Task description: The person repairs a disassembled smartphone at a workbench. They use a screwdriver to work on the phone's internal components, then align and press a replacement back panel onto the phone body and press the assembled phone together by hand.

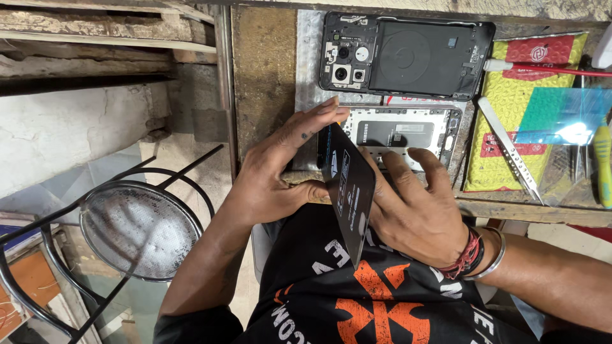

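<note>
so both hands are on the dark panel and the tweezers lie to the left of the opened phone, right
Not quite. Both the left hand and right hand are on the dark panel, but the tweezers lie to the right of the opened phone, as the head view shows.
</note>
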Motion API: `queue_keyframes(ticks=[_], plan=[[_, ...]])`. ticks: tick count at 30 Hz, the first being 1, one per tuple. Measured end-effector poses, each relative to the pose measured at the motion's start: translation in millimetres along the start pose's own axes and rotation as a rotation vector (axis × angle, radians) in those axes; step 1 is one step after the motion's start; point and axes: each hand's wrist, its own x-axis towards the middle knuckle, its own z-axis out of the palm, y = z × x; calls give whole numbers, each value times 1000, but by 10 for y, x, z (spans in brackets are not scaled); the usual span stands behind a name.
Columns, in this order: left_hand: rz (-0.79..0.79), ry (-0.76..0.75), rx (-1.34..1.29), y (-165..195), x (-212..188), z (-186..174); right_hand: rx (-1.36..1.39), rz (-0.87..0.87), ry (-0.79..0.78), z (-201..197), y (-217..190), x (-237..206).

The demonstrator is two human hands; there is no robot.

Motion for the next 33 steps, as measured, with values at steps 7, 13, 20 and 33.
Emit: queue_keyframes(ticks=[7,13,20,33], plan=[[-6,-3,-8,8,2,-6,-82,-31,9,7,-29,9],[0,5,-17,11,3,1,-44,-29,17,10,-21,7],[-8,-6,0,13,4,-8,-24,-21,23,-8,-19,25],[-18,-11,37,26,1,-25,-22,-24,-9,23,-68,18]])
